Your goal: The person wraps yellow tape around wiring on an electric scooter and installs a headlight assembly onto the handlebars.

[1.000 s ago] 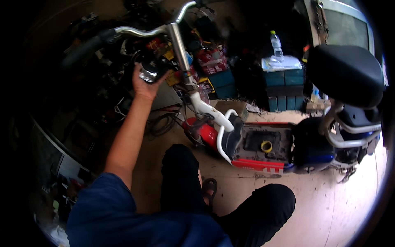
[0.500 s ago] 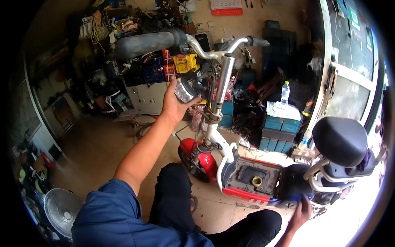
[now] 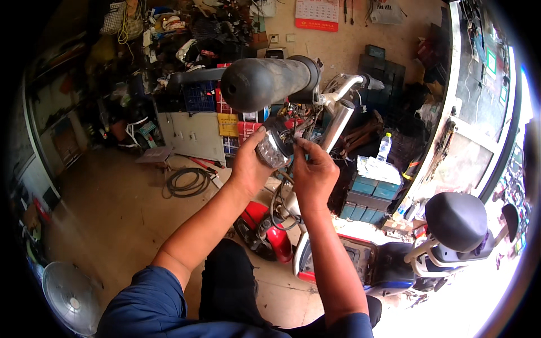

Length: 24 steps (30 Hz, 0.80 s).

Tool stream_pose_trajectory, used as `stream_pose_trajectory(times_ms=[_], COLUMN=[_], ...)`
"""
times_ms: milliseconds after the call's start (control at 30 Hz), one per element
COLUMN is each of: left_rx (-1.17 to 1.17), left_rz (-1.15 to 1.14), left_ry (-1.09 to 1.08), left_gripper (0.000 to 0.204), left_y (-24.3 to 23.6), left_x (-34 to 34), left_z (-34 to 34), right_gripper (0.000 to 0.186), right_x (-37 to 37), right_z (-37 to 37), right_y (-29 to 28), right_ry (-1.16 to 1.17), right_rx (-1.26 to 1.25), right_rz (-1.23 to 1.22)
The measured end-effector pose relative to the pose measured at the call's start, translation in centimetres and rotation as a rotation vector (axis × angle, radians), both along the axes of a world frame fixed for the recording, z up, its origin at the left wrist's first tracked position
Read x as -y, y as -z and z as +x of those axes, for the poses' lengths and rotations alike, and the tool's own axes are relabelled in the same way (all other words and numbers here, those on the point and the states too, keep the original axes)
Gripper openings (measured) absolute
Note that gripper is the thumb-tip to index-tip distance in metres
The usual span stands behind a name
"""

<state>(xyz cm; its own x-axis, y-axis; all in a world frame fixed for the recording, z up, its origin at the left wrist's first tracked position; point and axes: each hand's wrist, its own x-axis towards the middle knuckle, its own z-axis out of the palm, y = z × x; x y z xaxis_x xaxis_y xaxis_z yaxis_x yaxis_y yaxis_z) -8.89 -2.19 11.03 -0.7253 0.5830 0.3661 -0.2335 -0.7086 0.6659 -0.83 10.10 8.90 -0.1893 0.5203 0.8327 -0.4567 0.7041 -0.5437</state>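
My left hand (image 3: 251, 167) is wrapped around a headlight (image 3: 273, 151) with a clear ribbed lens and a dark back, held below the handlebar of an electric scooter. Beside it, my right hand (image 3: 318, 173) is closed in a pinch at the back of the headlight, near some wires; what its fingertips hold is too small to make out. A thick black handlebar grip (image 3: 262, 83) juts toward me above both hands. Just right of my right hand rises the silver steering stem (image 3: 340, 125). Lower down is the red front fender (image 3: 279, 241). My right forearm covers part of the footboard.
A black seat (image 3: 456, 221) is at the scooter's rear. Teal batteries (image 3: 369, 188) are stacked behind, with a water bottle (image 3: 385, 147) on top. A coiled black hose (image 3: 187, 181) lies on the floor at left. A round fan (image 3: 72, 298) stands lower left.
My right hand has left the scooter's rear side and come up to the headlight. My left hand still holds the headlight, now farther right and lower. The handlebar has turned toward me.
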Motion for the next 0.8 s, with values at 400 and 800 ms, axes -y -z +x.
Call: stream_pose_trajectory(times_ms=[400, 800], left_rx=[-0.069, -0.156], left_rz=[0.067, 0.017], left_ry=[-0.060, -0.104], left_gripper=[0.049, 0.057], left_y=[0.7, 1.0], left_x=[-0.2, -0.5], left_z=[1.2, 1.2], right_gripper=[0.013, 0.018], right_x=[1.1, 0.0], right_z=[-2.0, -2.4], right_y=[0.3, 0.3], right_ry=[0.034, 0.034], right_rx=[-0.141, -0.141], right_rz=[0.056, 0.128])
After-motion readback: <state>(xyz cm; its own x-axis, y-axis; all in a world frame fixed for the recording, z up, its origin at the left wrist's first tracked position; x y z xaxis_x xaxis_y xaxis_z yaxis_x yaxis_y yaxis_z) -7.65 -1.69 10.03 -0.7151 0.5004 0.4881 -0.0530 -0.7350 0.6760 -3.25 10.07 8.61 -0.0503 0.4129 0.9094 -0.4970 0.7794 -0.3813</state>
